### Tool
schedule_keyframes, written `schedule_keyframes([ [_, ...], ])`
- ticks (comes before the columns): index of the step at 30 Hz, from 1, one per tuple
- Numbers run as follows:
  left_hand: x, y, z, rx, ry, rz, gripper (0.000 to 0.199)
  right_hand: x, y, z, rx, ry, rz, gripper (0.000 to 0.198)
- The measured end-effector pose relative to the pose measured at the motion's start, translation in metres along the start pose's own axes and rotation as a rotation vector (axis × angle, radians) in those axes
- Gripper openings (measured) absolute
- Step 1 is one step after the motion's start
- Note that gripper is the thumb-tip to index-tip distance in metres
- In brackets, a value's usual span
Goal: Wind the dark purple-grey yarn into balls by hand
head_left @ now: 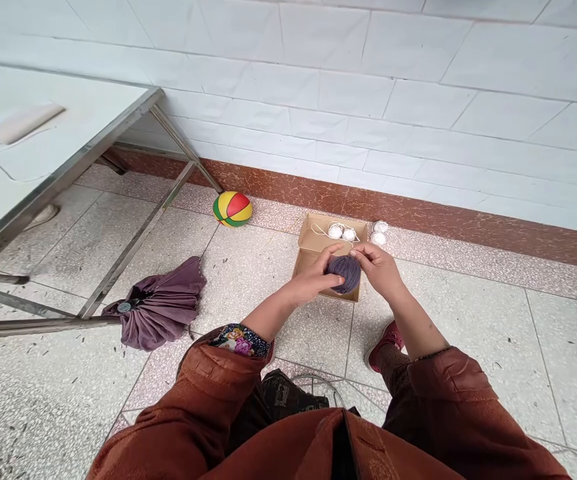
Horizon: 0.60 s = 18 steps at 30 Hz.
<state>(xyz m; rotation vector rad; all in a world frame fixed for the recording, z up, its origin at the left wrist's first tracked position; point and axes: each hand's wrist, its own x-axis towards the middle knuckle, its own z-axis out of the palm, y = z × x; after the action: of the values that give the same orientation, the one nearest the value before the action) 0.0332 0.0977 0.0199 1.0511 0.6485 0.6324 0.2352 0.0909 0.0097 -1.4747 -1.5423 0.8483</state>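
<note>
A dark purple ball of yarn (347,272) is in my left hand (317,275), whose fingers and thumb curve round its left side. My right hand (375,267) is at the ball's upper right with thumb and forefinger pinched together; what lies between them is too small to make out. Below the hands an open cardboard box (305,257) rests on the floor. Two small white balls of yarn (341,231) sit in its far part, with a loose white strand beside them. Further small white balls (378,233) lie just right of the box.
A red, yellow and green ball (233,209) lies near the wall. On the left stands a metal-framed table (93,100), with a folded purple umbrella (165,303) against its lower bar. The tiled wall (418,127) bounds the far side.
</note>
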Motion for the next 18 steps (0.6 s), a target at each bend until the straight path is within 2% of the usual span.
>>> schedule_keyframes([
  [4, -0.002, 0.005, -0.001, -0.274, -0.024, -0.076, 0.064, -0.003, 0.005, 0.007, -0.115, -0.055, 0.019, 0.022],
  [10, 0.000, 0.013, -0.009, -0.483, 0.096, -0.012, 0.057, -0.009, 0.005, 0.015, -0.199, -0.161, -0.093, 0.019],
  [14, 0.005, 0.015, -0.013, -0.410, 0.197, 0.069, 0.052, -0.013, 0.002, 0.019, -0.237, -0.237, -0.152, 0.020],
  [18, 0.011, 0.010, -0.019, -0.054, 0.406, 0.119, 0.056, -0.017, -0.010, 0.014, -0.139, -0.351, -0.217, 0.021],
])
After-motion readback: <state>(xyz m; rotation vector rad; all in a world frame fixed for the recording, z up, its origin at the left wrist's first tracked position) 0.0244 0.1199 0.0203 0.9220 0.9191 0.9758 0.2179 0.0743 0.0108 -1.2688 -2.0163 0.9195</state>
